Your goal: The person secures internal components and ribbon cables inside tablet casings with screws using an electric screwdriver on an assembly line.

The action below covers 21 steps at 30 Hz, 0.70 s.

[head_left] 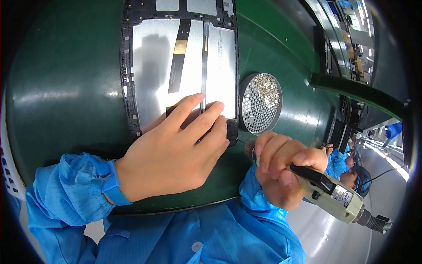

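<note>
A tablet-like device (149, 66) lies on the green work surface, its silver metal back framed in black plastic with dark ribbon cables down the middle. My left hand (171, 145) rests over its lower part, fingers stretched out and slightly apart on the metal and right-hand edge. In my right hand (285, 171) is a beige electric screwdriver (340, 198) with a black lever, held almost level. Its thin bit points left, at the device's lower right corner; whether it touches a screw I cannot tell. Part of the lower edge is hidden under my left hand.
Right of the device stands a round grey dish (254, 121) with a perforated plate and a heap of small silver screws (267, 88). The green mat (61, 57) spreads out to the left. Beyond a dark curved bar (356, 92), another person in blue (337, 163) sits at the right.
</note>
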Tool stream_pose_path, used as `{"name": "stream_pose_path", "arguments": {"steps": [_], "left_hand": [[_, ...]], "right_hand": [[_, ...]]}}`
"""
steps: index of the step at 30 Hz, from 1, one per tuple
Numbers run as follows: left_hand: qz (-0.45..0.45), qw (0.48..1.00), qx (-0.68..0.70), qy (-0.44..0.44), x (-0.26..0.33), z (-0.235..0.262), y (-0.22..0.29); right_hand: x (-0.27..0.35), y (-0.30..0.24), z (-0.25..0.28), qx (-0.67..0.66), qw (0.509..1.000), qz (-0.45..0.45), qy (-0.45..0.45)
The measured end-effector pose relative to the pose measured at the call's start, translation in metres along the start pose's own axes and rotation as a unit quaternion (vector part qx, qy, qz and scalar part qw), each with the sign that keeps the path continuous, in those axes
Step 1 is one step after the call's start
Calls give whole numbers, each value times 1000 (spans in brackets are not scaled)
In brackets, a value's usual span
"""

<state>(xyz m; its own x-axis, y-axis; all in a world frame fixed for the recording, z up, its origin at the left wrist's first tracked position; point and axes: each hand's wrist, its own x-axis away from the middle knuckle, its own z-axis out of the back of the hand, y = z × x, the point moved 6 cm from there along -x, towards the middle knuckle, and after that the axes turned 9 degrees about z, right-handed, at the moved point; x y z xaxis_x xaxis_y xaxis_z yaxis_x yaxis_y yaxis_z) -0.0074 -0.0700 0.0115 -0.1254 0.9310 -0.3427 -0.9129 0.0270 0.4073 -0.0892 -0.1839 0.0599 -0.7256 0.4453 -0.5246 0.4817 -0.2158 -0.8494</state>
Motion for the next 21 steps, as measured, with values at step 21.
{"name": "stream_pose_path", "arguments": {"steps": [21], "left_hand": [[-10,1000,0,11,2,5,12]], "right_hand": [[-43,36,38,-42,986,-13,159]]}}
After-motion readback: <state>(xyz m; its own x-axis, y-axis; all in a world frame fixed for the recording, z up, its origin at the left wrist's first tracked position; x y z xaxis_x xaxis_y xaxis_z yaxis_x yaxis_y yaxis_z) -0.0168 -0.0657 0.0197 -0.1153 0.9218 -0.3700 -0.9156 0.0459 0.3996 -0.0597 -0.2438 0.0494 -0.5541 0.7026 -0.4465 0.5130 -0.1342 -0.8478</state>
